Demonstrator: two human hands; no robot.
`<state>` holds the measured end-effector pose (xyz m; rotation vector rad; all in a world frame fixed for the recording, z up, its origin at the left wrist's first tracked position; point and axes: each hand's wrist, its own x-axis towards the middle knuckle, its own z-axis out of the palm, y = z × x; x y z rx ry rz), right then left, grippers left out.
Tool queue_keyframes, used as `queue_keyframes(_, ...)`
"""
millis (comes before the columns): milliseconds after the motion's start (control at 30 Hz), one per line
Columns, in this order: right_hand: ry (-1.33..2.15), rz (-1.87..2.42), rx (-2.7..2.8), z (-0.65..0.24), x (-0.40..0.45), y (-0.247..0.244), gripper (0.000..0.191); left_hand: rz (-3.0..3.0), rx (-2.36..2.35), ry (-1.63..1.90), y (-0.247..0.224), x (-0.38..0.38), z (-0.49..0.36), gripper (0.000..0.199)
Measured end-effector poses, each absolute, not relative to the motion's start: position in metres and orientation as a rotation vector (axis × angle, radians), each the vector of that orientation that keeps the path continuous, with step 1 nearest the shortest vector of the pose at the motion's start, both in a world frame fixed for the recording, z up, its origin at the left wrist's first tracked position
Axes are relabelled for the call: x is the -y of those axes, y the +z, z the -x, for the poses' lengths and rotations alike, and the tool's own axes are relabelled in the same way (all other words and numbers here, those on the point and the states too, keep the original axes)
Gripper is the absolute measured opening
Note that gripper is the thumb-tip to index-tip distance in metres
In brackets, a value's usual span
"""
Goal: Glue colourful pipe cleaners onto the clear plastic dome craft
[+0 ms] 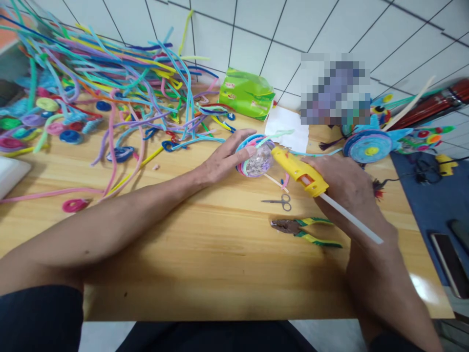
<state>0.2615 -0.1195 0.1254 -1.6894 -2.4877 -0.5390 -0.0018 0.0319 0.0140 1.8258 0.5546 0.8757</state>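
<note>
My left hand [229, 159] is closed round the left side of a small round craft piece [259, 164], its thumb across the top. Coloured pipe cleaners ring the edge of this piece, and its middle looks clear and shiny. In my right hand [342, 178] is a yellow hot glue gun [298, 171], with a white glue stick [351, 218] jutting from its back. The gun's front end meets the right edge of the round piece; whether it touches cannot be made out. Just below lie small scissors [282, 202] and pliers [306, 231] with green and yellow handles.
A tangled heap of pipe cleaners [124, 73] and coiled discs [71, 137] covers the table's left back. Behind my hands are a green tissue pack [246, 93] and white paper [289, 128]. A blue disc figure [369, 145] stands right; a phone [450, 264] lies beyond the table edge.
</note>
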Motion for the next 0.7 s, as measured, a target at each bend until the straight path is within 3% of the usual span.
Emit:
queue_keyframes(300, -0.377, 1.698, 2.517, -0.262, 0.118, 0.122, 0.038, -1.823, -0.541, 0.877, 0.013, -0.032, 0.001, 0.083)
queue_keyframes(567, -0.423, 1.942, 2.474, -0.254, 0.113, 0.126, 0.028, -1.818, -0.544, 0.878, 0.014, -0.031, 0.001, 0.083)
queue_keyframes(700, -0.411, 1.869, 2.498, -0.251, 0.115, 0.123, 0.026, -1.806, -0.543, 0.883, 0.014, -0.031, 0.0, 0.081)
